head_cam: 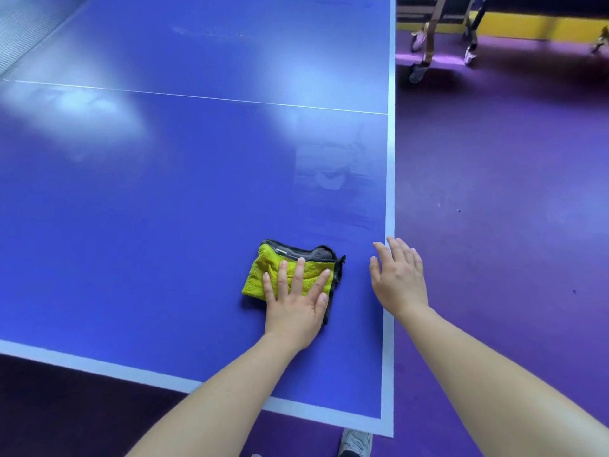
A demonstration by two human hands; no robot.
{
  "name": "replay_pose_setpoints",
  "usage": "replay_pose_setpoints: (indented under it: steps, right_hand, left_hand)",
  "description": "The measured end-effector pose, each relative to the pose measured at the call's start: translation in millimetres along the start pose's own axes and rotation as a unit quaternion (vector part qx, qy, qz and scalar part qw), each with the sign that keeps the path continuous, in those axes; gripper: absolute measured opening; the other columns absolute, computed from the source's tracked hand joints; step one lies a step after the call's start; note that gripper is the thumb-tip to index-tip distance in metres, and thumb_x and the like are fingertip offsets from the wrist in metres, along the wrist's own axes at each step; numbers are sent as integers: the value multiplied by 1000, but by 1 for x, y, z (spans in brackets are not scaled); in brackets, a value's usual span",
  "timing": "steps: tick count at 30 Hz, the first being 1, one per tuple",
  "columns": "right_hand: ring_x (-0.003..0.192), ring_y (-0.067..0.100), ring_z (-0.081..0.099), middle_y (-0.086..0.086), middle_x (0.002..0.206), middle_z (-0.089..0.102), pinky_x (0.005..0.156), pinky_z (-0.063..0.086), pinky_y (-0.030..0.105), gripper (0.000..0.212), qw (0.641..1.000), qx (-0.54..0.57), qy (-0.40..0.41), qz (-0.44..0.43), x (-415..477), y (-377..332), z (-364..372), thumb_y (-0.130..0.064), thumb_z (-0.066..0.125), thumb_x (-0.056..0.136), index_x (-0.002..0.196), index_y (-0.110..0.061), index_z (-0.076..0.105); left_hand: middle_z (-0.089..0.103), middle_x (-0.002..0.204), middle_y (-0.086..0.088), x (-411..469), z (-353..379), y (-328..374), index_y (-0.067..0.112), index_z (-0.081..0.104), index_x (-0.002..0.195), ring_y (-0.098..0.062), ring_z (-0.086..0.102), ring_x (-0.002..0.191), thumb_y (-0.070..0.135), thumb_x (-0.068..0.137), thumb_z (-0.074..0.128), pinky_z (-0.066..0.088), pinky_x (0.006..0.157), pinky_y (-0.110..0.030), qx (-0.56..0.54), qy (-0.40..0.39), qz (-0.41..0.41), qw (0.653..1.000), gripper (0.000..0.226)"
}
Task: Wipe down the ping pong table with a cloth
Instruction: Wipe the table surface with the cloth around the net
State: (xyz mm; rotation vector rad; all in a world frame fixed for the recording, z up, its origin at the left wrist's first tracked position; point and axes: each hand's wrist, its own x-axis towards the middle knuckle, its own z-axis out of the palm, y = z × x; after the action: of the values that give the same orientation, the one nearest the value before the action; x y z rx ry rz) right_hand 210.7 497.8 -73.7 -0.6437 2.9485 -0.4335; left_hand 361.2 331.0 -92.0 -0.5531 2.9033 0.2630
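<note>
Shoe point(356, 443): grey, on the purple floor point(494, 192) just below the worktop's near right corner.
Left hand point(293, 311): flat, fingers straight and spread, pressing palm-down on the cloth; it grips nothing.
Cloth point(263, 275): yellow with dark grey edging, folded, lying on the blue worktop point(131, 225) close to its right edge.
Right hand point(400, 278): open and holding nothing, fingers loosely spread over the white right border, just beside the cloth; contact cannot be told.
Streaks point(329, 173): pale marks beyond the cloth, near the right edge.
Line point(197, 95): thin, white, crossing the worktop farther off.
Net point(19, 28): far left, blurred.
Frame point(428, 44): wheeled legs on the floor, far right.
</note>
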Motion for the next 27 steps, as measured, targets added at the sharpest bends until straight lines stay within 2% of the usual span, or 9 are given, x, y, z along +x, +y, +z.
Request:
replay_pose_setpoints:
  steps: [4,6,9,14,23,27]
  right_hand:
    - [146,32,33,14,153,43,121,20,50,44,1000,2,15,-20,40,11,2,-35,36,103,139,-16,53]
    - [143,33,37,14,151,47,119,25,52,52,999,5,25,-22,59,15,3,-40,28,99,137,-15,55]
    - [141,33,40,14,149,48,117,28,53,55,999,4,35,-21,82,20,5,-41,26,98,135,-15,56]
    - [142,32,38,12,150,46,118,24,52,48,999,-8,48,-7,120,25,11,-37,33,99,136,-16,55]
    - [142,33,39,13,151,46,118,26,52,52,997,-10,73,14,198,18,15,-39,28,100,137,-15,55]
    - [142,32,38,12,151,46,118,24,51,55,996,-9,75,50,237,16,19,-40,25,99,138,-14,55]
  left_hand:
    - [-12,168,0,41,-19,9,57,-12,151,-35,-17,152,58,92,-10,-13,115,-66,13,-31,-17,999,58]
    - [-18,167,1,65,-28,12,57,-16,149,-34,-21,151,58,88,-15,-16,115,-65,13,-34,-27,999,61]
    - [-19,166,2,97,-37,13,58,-15,149,-33,-22,151,58,89,-13,-15,115,-65,10,-32,-31,999,60]
    - [-18,167,3,156,-51,7,58,-10,151,-33,-23,150,55,104,9,-15,115,-65,-3,-40,-28,999,51]
    - [-16,167,4,285,-77,-8,58,-8,151,-32,-21,151,56,104,9,-16,115,-65,-8,-45,-19,999,51]
    - [-15,167,4,341,-90,-14,58,-7,152,-33,-21,151,56,104,9,-17,115,-64,-8,-40,-4,999,51]
